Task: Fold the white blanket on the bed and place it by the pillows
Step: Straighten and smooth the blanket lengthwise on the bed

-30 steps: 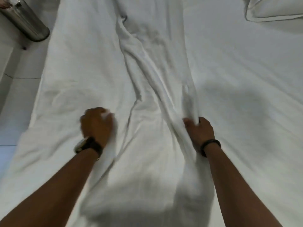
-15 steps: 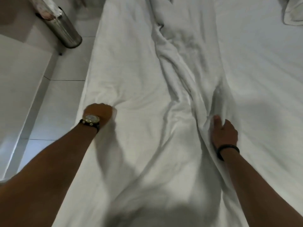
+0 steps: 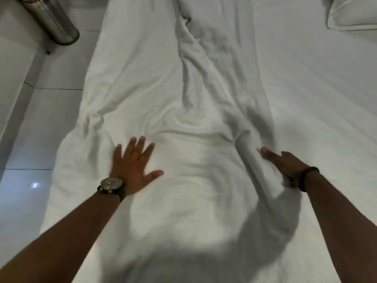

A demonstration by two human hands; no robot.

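Observation:
The white blanket lies lengthwise along the left side of the bed as a long, wrinkled strip with a raised ridge running down its middle. My left hand, wearing a watch, rests flat on it with fingers spread. My right hand, with a dark wristband, lies palm down against the blanket's right-hand fold, fingers straight and holding nothing. A white pillow shows at the top right corner of the bed.
The bed sheet stretches out to the right of the blanket. A tiled floor runs along the bed's left edge. A steel cylindrical bin stands at the top left.
My left hand let go of the blanket's left edge, came in toward the middle and opened flat. My right hand stayed by the right fold. The blanket now lies wider and flatter.

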